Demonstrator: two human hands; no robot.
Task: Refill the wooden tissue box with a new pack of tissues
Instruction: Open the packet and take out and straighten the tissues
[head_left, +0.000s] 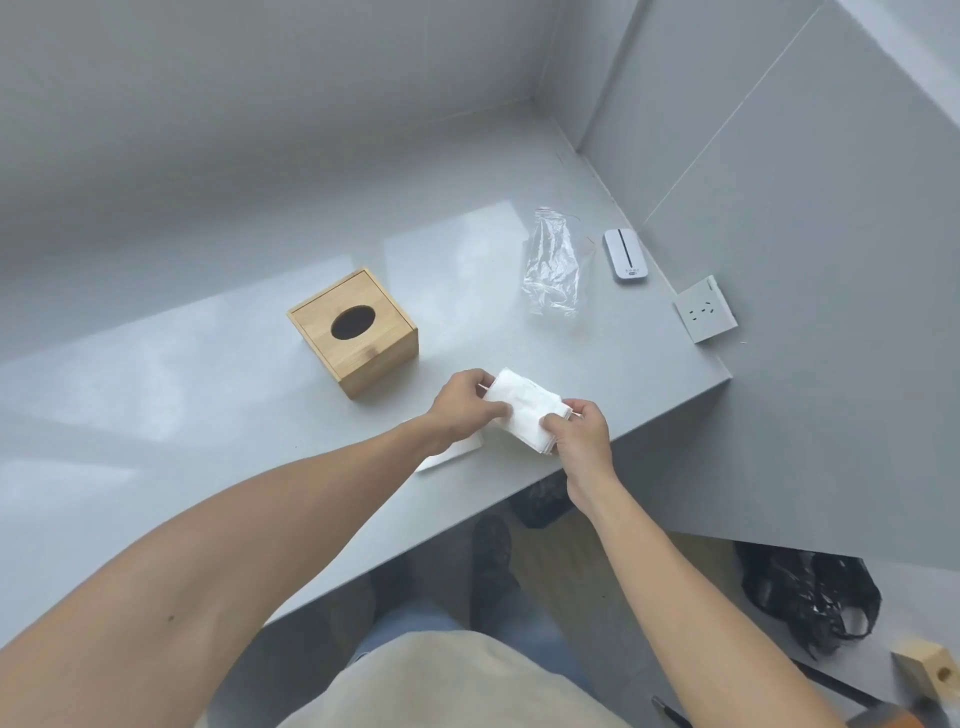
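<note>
A cube-shaped wooden tissue box (353, 330) with a dark oval slot on top stands on the grey counter (208, 395). Just to its right, near the counter's front edge, a white stack of tissues (524, 408) is held above the surface. My left hand (465, 402) grips its left end and my right hand (576, 434) grips its right end. Another flat white piece (449, 457) lies on the counter under my left wrist, mostly hidden.
A crumpled clear plastic wrapper (553, 262) lies behind the tissues, with a small white device (624, 254) beside it. A wall socket (705, 314) sits on the right wall. Below the counter are a black bag (810, 597) and a wooden block (924, 670).
</note>
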